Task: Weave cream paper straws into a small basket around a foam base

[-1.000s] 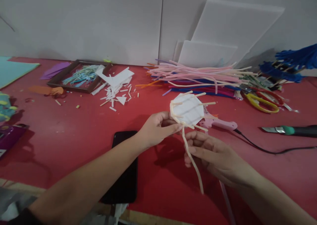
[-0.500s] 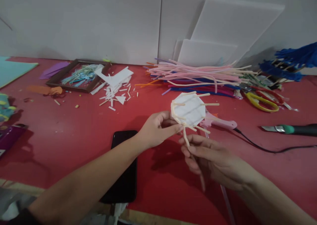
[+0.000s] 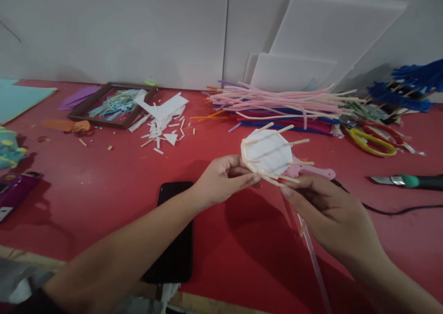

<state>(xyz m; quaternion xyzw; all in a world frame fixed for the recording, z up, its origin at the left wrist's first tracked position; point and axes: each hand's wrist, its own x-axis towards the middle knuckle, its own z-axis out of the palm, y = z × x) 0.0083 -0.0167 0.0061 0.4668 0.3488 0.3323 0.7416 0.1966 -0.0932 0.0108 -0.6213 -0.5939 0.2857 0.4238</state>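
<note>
A round white disc (image 3: pixel 270 153) with several short cream sticks standing out around its rim is held above the red table. My left hand (image 3: pixel 226 180) pinches its lower left edge between thumb and fingers. At the lower right edge, my right hand (image 3: pixel 321 208) is closed with thumb and fingertips on a cream strip that runs along the rim. The strip's loose end dangles below the right fingers. Behind the disc lies a pink glue gun (image 3: pixel 316 171), partly covered by the disc and right hand.
A black phone (image 3: pixel 176 249) lies under my left forearm. Pink pipe cleaners (image 3: pixel 277 101), yellow-handled scissors (image 3: pixel 372 143) and a cutter (image 3: pixel 411 181) are to the right. White scraps (image 3: pixel 166 113) and a brown frame (image 3: pixel 114 120) lie at the back left. A clear stick (image 3: pixel 316 268) is near the front.
My right hand has moved up and right, bringing the strip against the disc's lower rim. The disc is turned slightly, while my left hand keeps its grip.
</note>
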